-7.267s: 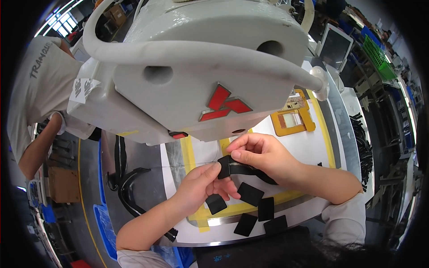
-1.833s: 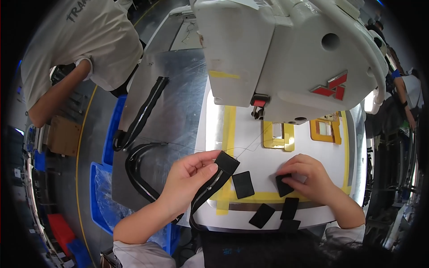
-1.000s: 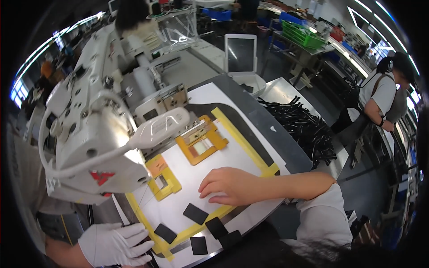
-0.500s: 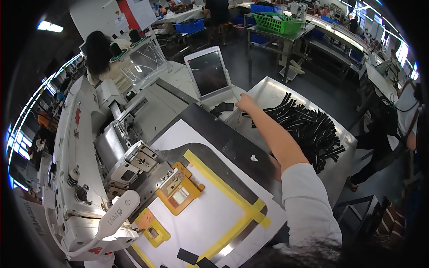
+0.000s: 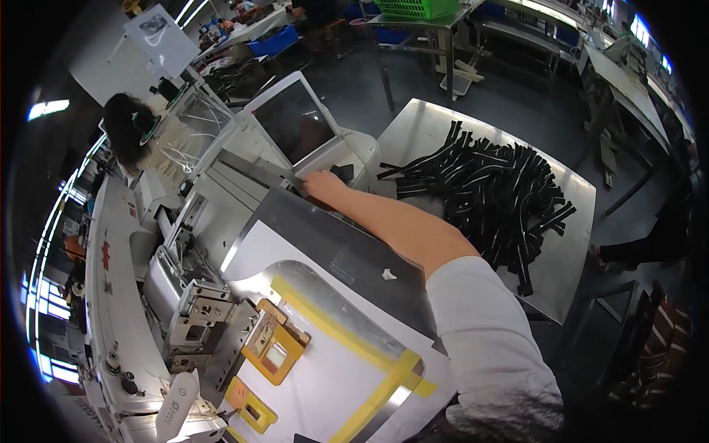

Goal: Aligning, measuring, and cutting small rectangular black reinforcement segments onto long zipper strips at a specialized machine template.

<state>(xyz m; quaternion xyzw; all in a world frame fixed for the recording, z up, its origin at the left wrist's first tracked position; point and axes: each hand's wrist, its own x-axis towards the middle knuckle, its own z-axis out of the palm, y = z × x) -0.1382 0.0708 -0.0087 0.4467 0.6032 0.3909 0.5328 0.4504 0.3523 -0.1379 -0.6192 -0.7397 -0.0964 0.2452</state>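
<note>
My right hand [image 5: 322,184] reaches far across to the base of the tilted screen [image 5: 294,122], at the far edge of the dark plate [image 5: 354,255]. Its fingers are bent and closed; the tips and anything in them are hidden. Small black flat pieces [image 5: 343,173] lie just right of the hand, by the screen's foot. Nearer to me, two yellow frames, a larger one [image 5: 279,373] and a smaller one [image 5: 258,415], sit on a white sheet [image 5: 325,384] edged with yellow tape. My left hand is out of view.
A sewing machine's long white arm [image 5: 111,273] and metal head [image 5: 196,325] stand at left. A metal table [image 5: 565,284] on the right bears a heap of black strips [image 5: 495,192]. Beyond the machine a person [image 5: 127,133] sits. A green basket [image 5: 417,7] stands far back.
My right hand has moved left, from beside the metal table's corner, past the small black pieces to the screen's base. The view has shifted and turned; the screen now appears further left.
</note>
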